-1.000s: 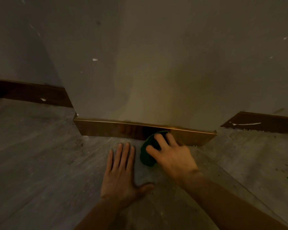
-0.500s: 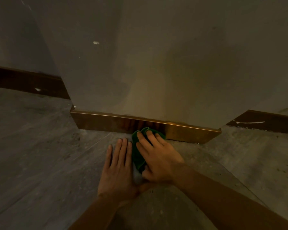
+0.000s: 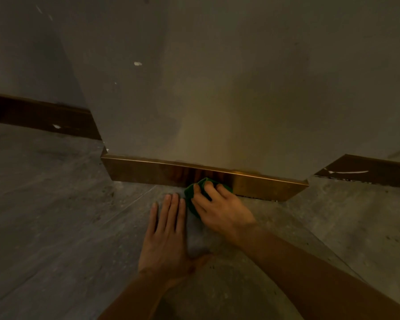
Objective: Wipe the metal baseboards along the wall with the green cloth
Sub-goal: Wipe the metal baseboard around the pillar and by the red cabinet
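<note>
A shiny copper-coloured metal baseboard (image 3: 148, 170) runs along the foot of a projecting grey wall section. My right hand (image 3: 219, 209) grips a bunched green cloth (image 3: 191, 192) and presses it against the baseboard's face near its middle. Most of the cloth is hidden under my fingers. My left hand (image 3: 169, 232) lies flat on the floor just left of the cloth, fingers together and pointing at the baseboard, holding nothing.
Darker baseboards run along the recessed walls at far left (image 3: 42, 118) and far right (image 3: 365, 169), both with white paint marks. The grey floor (image 3: 56, 215) is dusty and speckled. The grey wall (image 3: 217, 88) rises close in front.
My right hand slid the cloth leftward along the baseboard from right of centre to the middle, next to my left hand. The left hand stayed planted; the view shifted slightly.
</note>
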Tool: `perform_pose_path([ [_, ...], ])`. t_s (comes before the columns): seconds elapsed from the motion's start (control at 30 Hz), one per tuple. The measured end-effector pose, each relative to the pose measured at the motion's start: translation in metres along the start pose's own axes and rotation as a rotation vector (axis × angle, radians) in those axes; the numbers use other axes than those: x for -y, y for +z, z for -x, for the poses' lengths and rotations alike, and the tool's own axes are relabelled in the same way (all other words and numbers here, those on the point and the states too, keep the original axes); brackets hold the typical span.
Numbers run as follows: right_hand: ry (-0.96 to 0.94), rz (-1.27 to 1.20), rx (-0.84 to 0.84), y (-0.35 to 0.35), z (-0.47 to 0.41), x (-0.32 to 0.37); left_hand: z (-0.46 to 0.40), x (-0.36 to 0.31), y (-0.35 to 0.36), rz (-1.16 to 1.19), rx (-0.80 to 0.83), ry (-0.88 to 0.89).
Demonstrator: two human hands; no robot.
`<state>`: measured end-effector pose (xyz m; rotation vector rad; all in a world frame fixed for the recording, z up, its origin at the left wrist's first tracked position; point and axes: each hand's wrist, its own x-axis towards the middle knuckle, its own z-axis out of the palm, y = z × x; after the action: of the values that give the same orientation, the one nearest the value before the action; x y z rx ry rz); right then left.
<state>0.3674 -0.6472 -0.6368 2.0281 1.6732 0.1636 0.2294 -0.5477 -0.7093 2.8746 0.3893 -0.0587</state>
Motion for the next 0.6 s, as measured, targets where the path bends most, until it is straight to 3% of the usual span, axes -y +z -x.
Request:
perform_pose_path([
  [0.6, 0.064, 0.044, 0.104, 0.004, 0.041, -0.022, 0.001, -0.001, -0.001, 0.032, 0.003, -0.009],
])
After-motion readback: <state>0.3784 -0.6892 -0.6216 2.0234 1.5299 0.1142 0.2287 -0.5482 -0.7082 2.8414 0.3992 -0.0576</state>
